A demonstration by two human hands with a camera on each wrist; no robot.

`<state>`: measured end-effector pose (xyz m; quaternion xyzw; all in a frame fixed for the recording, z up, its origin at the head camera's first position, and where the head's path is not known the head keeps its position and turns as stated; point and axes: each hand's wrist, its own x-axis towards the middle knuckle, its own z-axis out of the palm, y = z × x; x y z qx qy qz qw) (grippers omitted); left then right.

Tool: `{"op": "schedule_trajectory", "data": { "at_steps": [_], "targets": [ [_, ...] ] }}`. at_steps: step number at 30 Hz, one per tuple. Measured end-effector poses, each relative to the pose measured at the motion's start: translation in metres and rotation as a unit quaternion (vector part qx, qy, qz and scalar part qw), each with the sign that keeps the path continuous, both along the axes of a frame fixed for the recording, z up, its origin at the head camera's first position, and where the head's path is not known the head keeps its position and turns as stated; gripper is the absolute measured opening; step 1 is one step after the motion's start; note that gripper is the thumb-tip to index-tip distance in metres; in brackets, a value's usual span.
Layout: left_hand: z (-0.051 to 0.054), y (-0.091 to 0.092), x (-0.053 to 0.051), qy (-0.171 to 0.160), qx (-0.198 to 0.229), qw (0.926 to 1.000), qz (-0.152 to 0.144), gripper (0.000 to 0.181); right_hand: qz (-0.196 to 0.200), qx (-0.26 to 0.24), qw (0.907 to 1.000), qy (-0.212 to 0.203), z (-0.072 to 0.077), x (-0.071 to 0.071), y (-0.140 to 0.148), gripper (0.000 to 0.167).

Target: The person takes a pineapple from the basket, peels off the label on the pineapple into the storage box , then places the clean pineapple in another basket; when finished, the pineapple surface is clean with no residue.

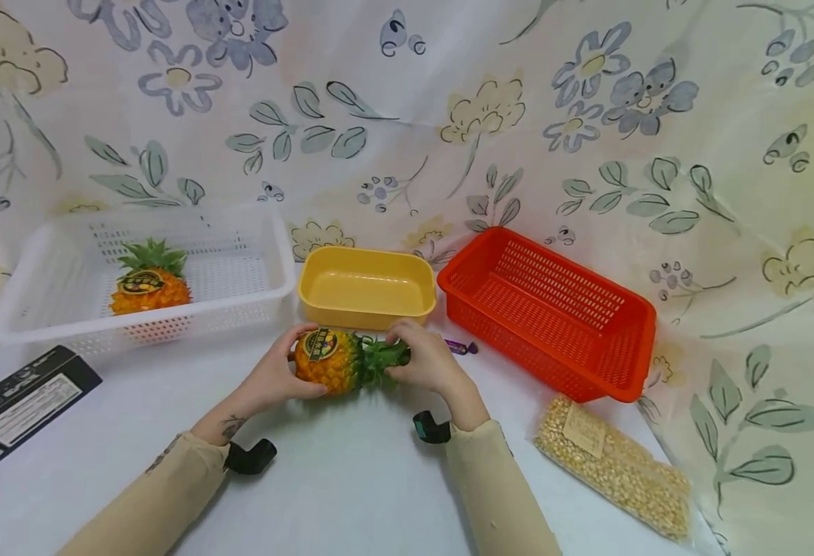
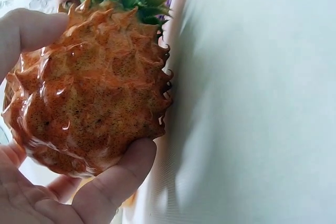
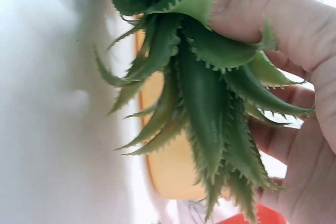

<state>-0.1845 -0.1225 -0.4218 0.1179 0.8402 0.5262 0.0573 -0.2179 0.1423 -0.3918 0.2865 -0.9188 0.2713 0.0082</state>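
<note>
A small orange pineapple lies on its side, its round label facing up and its green leaves pointing right. My left hand grips the fruit's body from the left, with thumb and fingers on either side of the spiky skin in the left wrist view. From the right, my right hand holds the leafy crown; its far fingers are partly hidden behind the leaves. Just behind the fruit stands a yellow tub.
A white basket at the left holds another pineapple. To the right are a red basket and a bag of corn kernels. A small purple-wrapped item lies near the red basket; a black box is at far left.
</note>
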Motion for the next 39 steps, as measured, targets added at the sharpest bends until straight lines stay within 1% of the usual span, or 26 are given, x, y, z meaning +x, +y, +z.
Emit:
{"op": "schedule_trajectory", "data": {
  "at_steps": [5, 10, 12, 17, 19, 21, 26, 28, 30, 32, 34, 36, 39],
  "targets": [
    [0.001, 0.0, -0.008, -0.007, 0.006, 0.9999, -0.004, 0.096, -0.018, -0.017, 0.9997, 0.008, -0.005, -0.002, 0.0, 0.036],
    [0.002, 0.0, -0.012, -0.021, 0.019, 0.9996, -0.003, 0.096, -0.028, -0.026, 0.999, 0.024, -0.008, -0.004, 0.0, 0.037],
    [0.001, 0.0, -0.013, -0.024, 0.027, 0.9994, 0.0, 0.095, -0.028, -0.028, 0.999, 0.02, -0.008, -0.005, -0.001, 0.038],
    [0.002, 0.001, -0.012, -0.017, 0.038, 0.9991, 0.0, 0.094, -0.029, -0.019, 0.9994, 0.001, -0.004, -0.004, 0.001, 0.043],
    [0.002, 0.002, -0.012, -0.016, 0.041, 0.999, -0.001, 0.094, -0.035, -0.018, 0.9992, -0.001, 0.0, -0.003, 0.003, 0.046],
    [0.003, 0.002, -0.012, -0.015, 0.042, 0.999, 0.002, 0.094, -0.038, -0.031, 0.9988, 0.008, 0.005, -0.002, 0.005, 0.046],
    [0.003, 0.001, -0.012, -0.02, 0.04, 0.9989, 0.01, 0.094, -0.036, -0.103, 0.9926, 0.054, 0.023, -0.006, -0.003, 0.034],
    [0.003, 0.001, -0.012, -0.022, 0.041, 0.9988, 0.012, 0.093, -0.036, -0.121, 0.9906, 0.053, 0.033, -0.008, -0.012, 0.03],
    [0.003, 0.001, -0.012, -0.023, 0.042, 0.9988, 0.011, 0.093, -0.034, -0.123, 0.9911, 0.04, 0.045, -0.01, -0.024, 0.029],
    [0.003, 0.001, -0.013, -0.024, 0.045, 0.9987, 0.01, 0.093, -0.032, -0.108, 0.9935, 0.01, 0.056, -0.012, -0.037, 0.029],
    [0.002, 0.001, -0.013, -0.023, 0.047, 0.9986, 0.009, 0.093, -0.022, -0.078, 0.9965, -0.023, 0.066, -0.015, -0.05, 0.029],
    [0.001, 0.0, -0.014, -0.027, 0.049, 0.9984, 0.007, 0.093, -0.011, -0.033, 0.9978, -0.057, 0.074, -0.019, -0.063, 0.029],
    [0.0, -0.001, -0.014, -0.028, 0.053, 0.9982, 0.006, 0.093, 0.016, 0.037, 0.9946, -0.095, 0.083, -0.024, -0.081, 0.03]
  ]
}}
